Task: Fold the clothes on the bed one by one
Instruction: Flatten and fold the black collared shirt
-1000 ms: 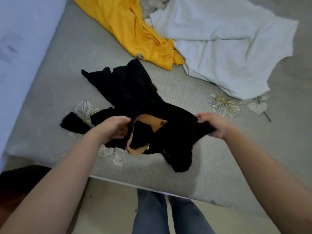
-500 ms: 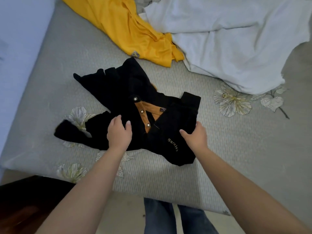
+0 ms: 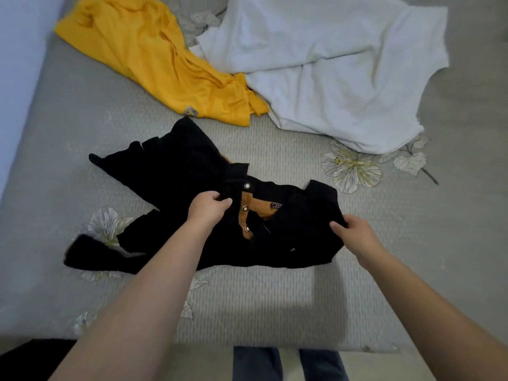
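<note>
Black fabric with a tan button placket lies spread on the bed (image 3: 82, 114), and both hands are working on it. Half a second ago the hands lay fairly flat on the black shirt (image 3: 178, 166); now the left hand (image 3: 207, 209) has moved up to the collar and its fingers (image 3: 220, 200) curl round a fold of cloth just left of the placket, while the right hand (image 3: 354, 235) pinches the shirt's right edge between thumb and fingers (image 3: 336, 225). A second ago the garment was bunched and lifted between the hands; it now rests front-up with three snaps showing (a small label sits just right of them). Judging by this, the shirt has been laid out and is being straightened, so the first real fold is probably next.

Counted, there are three garments: the black shirt under the fingers, one yellow garment (image 3: 165, 64) beyond the left fingers, its near hem just beside the black shirt's far tip, and one white garment (image 3: 343, 72) beyond the right fingers, well apart from the shirt. Both far pieces lie crumpled and unfolded, touching each other. Two hands, one bed.
</note>
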Available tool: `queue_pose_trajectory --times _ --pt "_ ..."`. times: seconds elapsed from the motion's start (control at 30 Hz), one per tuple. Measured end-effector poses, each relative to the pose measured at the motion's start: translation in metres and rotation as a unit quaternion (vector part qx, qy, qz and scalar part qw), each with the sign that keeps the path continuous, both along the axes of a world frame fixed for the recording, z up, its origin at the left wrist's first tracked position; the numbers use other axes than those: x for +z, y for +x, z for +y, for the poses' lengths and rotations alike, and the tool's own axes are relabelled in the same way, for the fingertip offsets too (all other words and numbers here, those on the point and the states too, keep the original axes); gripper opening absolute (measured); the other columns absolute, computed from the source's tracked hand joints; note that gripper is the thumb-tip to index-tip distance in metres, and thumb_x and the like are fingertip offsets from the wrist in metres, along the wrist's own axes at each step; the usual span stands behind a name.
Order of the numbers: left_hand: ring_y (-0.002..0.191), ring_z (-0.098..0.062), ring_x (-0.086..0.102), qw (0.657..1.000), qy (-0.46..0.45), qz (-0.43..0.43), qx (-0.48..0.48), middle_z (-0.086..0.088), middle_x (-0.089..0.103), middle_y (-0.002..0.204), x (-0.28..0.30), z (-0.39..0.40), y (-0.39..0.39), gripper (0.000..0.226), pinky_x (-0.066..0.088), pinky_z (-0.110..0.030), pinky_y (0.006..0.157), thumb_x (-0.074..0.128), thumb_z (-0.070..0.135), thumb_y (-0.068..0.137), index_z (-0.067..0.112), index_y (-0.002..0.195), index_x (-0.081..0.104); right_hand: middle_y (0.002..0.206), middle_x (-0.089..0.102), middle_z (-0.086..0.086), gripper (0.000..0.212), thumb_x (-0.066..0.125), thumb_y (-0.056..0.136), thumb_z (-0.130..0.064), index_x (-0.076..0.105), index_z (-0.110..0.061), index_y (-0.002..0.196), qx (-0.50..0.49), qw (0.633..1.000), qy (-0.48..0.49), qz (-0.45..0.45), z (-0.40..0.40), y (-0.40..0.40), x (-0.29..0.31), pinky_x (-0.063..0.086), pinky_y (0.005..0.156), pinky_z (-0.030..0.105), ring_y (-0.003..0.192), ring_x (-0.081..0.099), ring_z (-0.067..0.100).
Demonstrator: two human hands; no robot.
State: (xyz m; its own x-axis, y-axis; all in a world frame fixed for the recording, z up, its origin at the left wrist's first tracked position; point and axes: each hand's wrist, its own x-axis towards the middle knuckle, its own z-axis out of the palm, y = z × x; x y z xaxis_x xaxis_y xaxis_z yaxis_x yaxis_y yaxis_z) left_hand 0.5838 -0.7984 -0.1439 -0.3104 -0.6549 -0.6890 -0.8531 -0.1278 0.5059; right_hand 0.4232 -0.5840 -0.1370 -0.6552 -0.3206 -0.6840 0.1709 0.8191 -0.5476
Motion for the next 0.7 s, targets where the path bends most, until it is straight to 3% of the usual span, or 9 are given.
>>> queue_pose_trajectory --times 0.07,0.13,0.2,0.27,0.37,0.47,0.57,0.63,0.7 --pt "0.105 -0.03 0.057 0.995 -0.082 -0.007 -0.061 -0.011 0.062 0.107 0.015 0.01 -0.007 0.028 0.043 -0.044 0.094 0.052 0.029 0.091 0.008 0.109 0.06 0.086 0.06 0.013 0.017 0.051 0.092 -0.011 0.06 0.004 0.091 -0.002 1.0 -0.004 -0.001 0.007 -0.006 0.008 0.046 0.074 0.034 0.089 0.059 0.031" --pt "0.103 -0.031 0.056 0.985 -0.145 0.03 -0.088 -0.013 0.061 0.104 0.037 0.023 -0.019 0.029 0.044 -0.037 0.086 0.048 0.025 0.093 0.003 0.11 0.057 0.081 0.059 0.009 0.016 0.051 0.092 -0.012 0.06 0.0 0.086 0.001 0.999 -0.02 0.024 0.003 -0.012 0.02 0.044 0.071 0.031 0.089 0.058 0.03" --pt "0.099 -0.032 0.055 0.965 -0.22 0.068 -0.123 -0.017 0.059 0.1 0.068 0.038 -0.035 0.027 0.038 -0.033 0.075 0.046 0.02 0.094 -0.001 0.108 0.055 0.084 0.058 0.008 0.018 0.05 0.092 -0.018 0.057 -0.003 0.086 0.042 0.994 -0.012 0.099 -0.006 -0.019 0.039 0.042 0.083 0.035 0.091 0.056 0.027" --pt "0.099 -0.034 0.054 0.934 -0.31 0.081 -0.16 -0.019 0.059 0.104 0.104 0.051 -0.052 0.028 0.037 -0.034 0.073 0.046 0.018 0.094 -0.003 0.111 0.054 0.079 0.054 0.005 0.018 0.048 0.093 -0.023 0.051 -0.011 0.079 0.094 0.974 0.002 0.207 -0.013 -0.026 0.069 0.026 0.08 0.03 0.085 0.052 0.023" --pt "0.096 -0.035 0.053 0.868 -0.457 0.079 -0.178 -0.018 0.06 0.099 0.169 0.073 -0.075 0.026 0.035 -0.038 0.072 0.047 0.019 0.093 0.001 0.108 0.058 0.078 0.061 0.006 0.018 0.048 0.091 -0.021 0.058 -0.012 0.079 0.142 0.911 -0.036 0.385 -0.005 -0.041 0.131 0.012 0.069 0.031 0.084 0.054 0.025" --pt "0.089 -0.035 0.051 0.81 -0.564 0.076 -0.14 -0.02 0.056 0.09 0.235 0.1 -0.086 0.024 0.026 -0.037 0.064 0.046 0.019 0.093 0.001 0.098 0.06 0.064 0.06 0.01 0.017 0.053 0.086 -0.01 0.062 -0.006 0.073 0.156 0.82 -0.142 0.532 0.015 -0.063 0.196 0.027 0.084 0.04 0.069 0.057 0.029" --pt "0.091 -0.037 0.051 0.77 -0.627 0.074 -0.085 -0.024 0.055 0.091 0.301 0.131 -0.086 0.04 0.03 -0.042 0.068 0.036 0.028 0.087 0.0 0.099 0.062 0.049 0.053 0.012 0.015 0.053 0.075 -0.005 0.063 -0.002 0.064 0.118 0.734 -0.23 0.628 0.047 -0.09 0.271 0.043 0.07 0.044 0.049 0.055 0.028" --pt "0.092 -0.039 0.05 0.754 -0.651 0.083 -0.042 -0.025 0.054 0.092 0.342 0.15 -0.084 0.04 0.032 -0.044 0.071 0.037 0.029 0.087 0.001 0.098 0.063 0.059 0.057 0.014 0.012 0.056 0.074 0.001 0.067 -0.003 0.074 0.099 0.719 -0.232 0.648 0.063 -0.103 0.317 0.035 0.078 0.041 0.062 0.059 0.03" --pt "0.092 -0.038 0.047 0.745 -0.659 0.103 0.001 -0.024 0.052 0.093 0.379 0.171 -0.086 0.027 0.032 -0.044 0.071 0.047 0.023 0.091 0.001 0.096 0.063 0.08 0.062 0.014 0.02 0.053 0.081 -0.001 0.067 -0.008 0.094 0.082 0.732 -0.217 0.641 0.078 -0.108 0.355 0.021 0.081 0.035 0.086 0.058 0.03"
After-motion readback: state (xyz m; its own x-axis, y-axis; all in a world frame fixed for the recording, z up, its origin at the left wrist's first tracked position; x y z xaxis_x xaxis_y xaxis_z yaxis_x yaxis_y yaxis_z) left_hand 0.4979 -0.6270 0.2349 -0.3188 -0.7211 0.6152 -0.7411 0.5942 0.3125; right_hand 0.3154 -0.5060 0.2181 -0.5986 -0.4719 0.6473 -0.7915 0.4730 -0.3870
